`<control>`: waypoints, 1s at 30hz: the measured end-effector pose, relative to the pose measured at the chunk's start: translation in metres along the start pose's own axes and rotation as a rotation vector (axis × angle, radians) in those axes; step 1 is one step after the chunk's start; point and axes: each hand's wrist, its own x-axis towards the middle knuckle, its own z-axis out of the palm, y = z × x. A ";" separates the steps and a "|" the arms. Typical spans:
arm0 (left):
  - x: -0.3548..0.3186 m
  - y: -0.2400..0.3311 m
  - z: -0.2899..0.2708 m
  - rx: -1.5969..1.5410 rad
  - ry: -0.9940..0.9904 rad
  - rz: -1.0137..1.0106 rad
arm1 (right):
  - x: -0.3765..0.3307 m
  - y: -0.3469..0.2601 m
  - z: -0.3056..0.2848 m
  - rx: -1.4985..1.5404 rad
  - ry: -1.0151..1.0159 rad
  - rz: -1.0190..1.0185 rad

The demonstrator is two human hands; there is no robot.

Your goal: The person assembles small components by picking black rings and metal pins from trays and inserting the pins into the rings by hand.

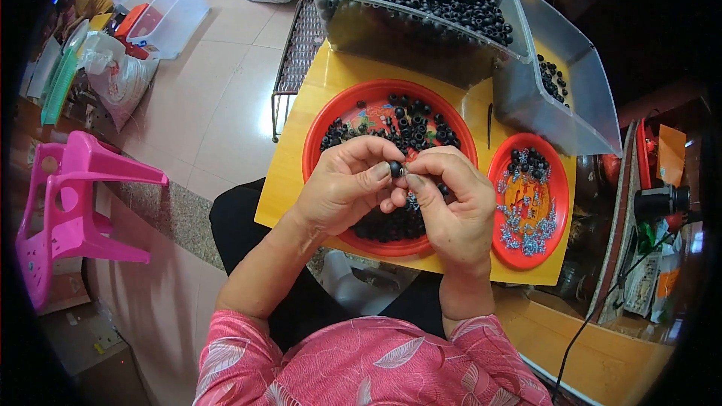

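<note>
My left hand [342, 184] pinches a small round black plastic part [395, 168] between thumb and fingers. Close against it, my right hand [451, 199] has thumb and forefinger closed at the part's right side; a tiny piece seems to be there, too small to name. Both hands hover over a large round red tray [314, 124] that carries many black ring-like parts [412, 124]. To the right lies a smaller oval red tray [560, 203], with small silvery-blue pieces [532, 240] and several black parts on it.
Behind the trays stands a clear bin [421, 45] heaped with black parts. A second clear bin [587, 83] holds fewer. A thin dark tool [489, 126] lies on the yellow tabletop [289, 188]. At left are a pink stool [83, 203] and a white sack [120, 79].
</note>
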 end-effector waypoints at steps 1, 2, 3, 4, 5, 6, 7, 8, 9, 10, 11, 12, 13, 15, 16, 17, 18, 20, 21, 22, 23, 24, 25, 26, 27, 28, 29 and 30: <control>0.000 -0.001 0.000 0.014 0.003 0.004 | 0.001 -0.001 0.000 0.000 -0.002 0.001; 0.000 -0.002 0.000 0.012 0.005 0.006 | 0.002 -0.004 -0.001 0.000 -0.025 0.007; 0.000 -0.002 0.000 0.022 -0.001 0.013 | 0.003 -0.006 -0.001 0.000 -0.046 0.011; 0.000 -0.002 -0.001 0.032 -0.007 0.020 | 0.002 -0.006 -0.001 -0.001 -0.046 0.011; 0.001 -0.002 0.000 0.032 -0.007 0.020 | 0.002 -0.006 -0.001 0.011 -0.047 0.009; 0.001 -0.002 0.002 0.072 -0.004 0.029 | 0.002 -0.006 -0.002 0.022 -0.048 0.009; 0.001 -0.003 0.002 0.111 0.000 0.037 | 0.002 -0.005 -0.002 0.021 -0.049 0.010; 0.000 -0.003 0.002 0.109 0.001 0.037 | 0.003 -0.005 -0.002 -0.002 -0.068 0.009; 0.000 -0.003 0.002 0.144 0.003 0.040 | 0.003 -0.005 -0.003 -0.026 -0.086 0.009; -0.001 -0.004 0.002 0.179 0.006 0.043 | 0.003 -0.003 -0.002 -0.027 -0.088 0.011; -0.001 -0.004 0.002 0.176 0.008 0.043 | 0.003 -0.001 -0.002 0.053 -0.095 0.115; -0.001 -0.004 0.001 0.205 0.003 0.040 | 0.002 0.002 -0.001 0.133 -0.103 0.220; -0.002 -0.004 0.001 0.233 -0.001 0.039 | 0.001 0.006 -0.001 0.132 -0.107 0.224; -0.002 0.002 0.000 0.250 -0.009 0.015 | 0.002 0.015 -0.006 0.144 -0.139 0.336; -0.002 0.005 -0.001 0.272 -0.020 -0.009 | 0.003 0.017 -0.012 0.065 -0.147 0.327; -0.002 0.009 -0.002 0.268 0.008 0.022 | 0.003 0.020 -0.014 0.059 -0.038 0.292; -0.001 0.013 -0.004 0.213 0.048 0.065 | 0.005 0.021 -0.017 -0.009 0.040 0.278; 0.001 0.023 -0.012 0.111 0.126 0.131 | 0.009 0.014 -0.018 -0.232 0.112 0.284; 0.002 0.026 -0.016 0.089 0.163 0.159 | 0.008 0.017 -0.016 -0.233 0.105 0.282; 0.004 0.027 -0.019 0.054 0.184 0.168 | 0.007 0.025 -0.014 -0.430 0.032 0.124; 0.004 0.027 -0.021 0.020 0.205 0.178 | 0.006 0.031 -0.011 -0.623 -0.040 -0.038; 0.004 0.027 -0.023 0.015 0.208 0.179 | 0.005 0.033 -0.004 -0.603 -0.074 -0.039; 0.004 0.025 -0.025 -0.019 0.212 0.166 | 0.004 0.034 0.001 -0.605 -0.079 -0.037; 0.005 0.024 -0.026 -0.053 0.217 0.154 | 0.004 0.035 0.006 -0.638 -0.159 -0.043; 0.005 0.024 -0.026 -0.056 0.223 0.158 | 0.004 0.036 0.010 -0.665 -0.242 -0.053; 0.005 0.024 -0.026 -0.056 0.218 0.146 | 0.002 0.041 0.013 -0.686 -0.263 -0.057; 0.005 0.024 -0.026 -0.055 0.214 0.133 | 0.002 0.044 0.015 -0.682 -0.269 -0.058; 0.005 0.024 -0.026 -0.059 0.220 0.132 | 0.001 0.047 0.016 -0.711 -0.294 -0.038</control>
